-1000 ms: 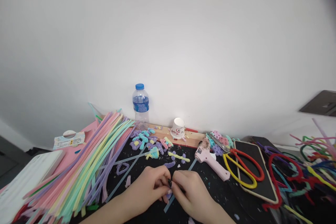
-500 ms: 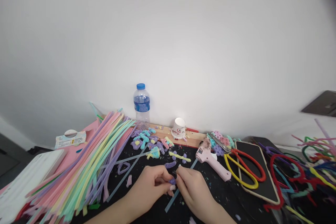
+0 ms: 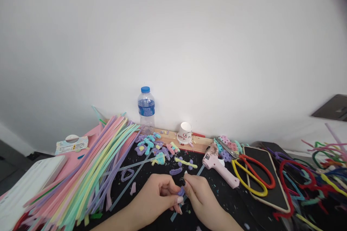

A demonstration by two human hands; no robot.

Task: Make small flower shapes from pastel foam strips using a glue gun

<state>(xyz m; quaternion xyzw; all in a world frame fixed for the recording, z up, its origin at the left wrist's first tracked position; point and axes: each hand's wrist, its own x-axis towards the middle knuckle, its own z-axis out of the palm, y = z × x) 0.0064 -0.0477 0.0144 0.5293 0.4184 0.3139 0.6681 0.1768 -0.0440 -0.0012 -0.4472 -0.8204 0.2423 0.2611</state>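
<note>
Between my two hands is a small purple piece of pipe cleaner (image 3: 180,191), mostly covered by fingers. My left hand (image 3: 159,196) pinches it from the left with thumb and curled fingers. From the right, my right hand (image 3: 200,191) closes on the same piece, its fingertips meeting the left ones. Just beyond the fingertips lies a short curled purple pipe-cleaner piece (image 3: 175,171). Behind that is a yellow pipe-cleaner strip (image 3: 187,162) with purple bits at its end. A translucent glue stick (image 3: 174,217) lies partly under the hands.
Left, a large bundle of pastel pipe cleaners (image 3: 100,166) spreads out. Pipe-cleaner flowers (image 3: 148,143) lie near a water bottle (image 3: 146,110) and paper cup (image 3: 184,133). To the right are a pink glue gun (image 3: 221,169), red-and-yellow-handled scissors (image 3: 251,186) and a black tablet-like panel (image 3: 267,175).
My fingers have shifted slightly around the purple piece, and more of it shows between them. My right hand's fingers have curled a little. The surrounding things stay put.
</note>
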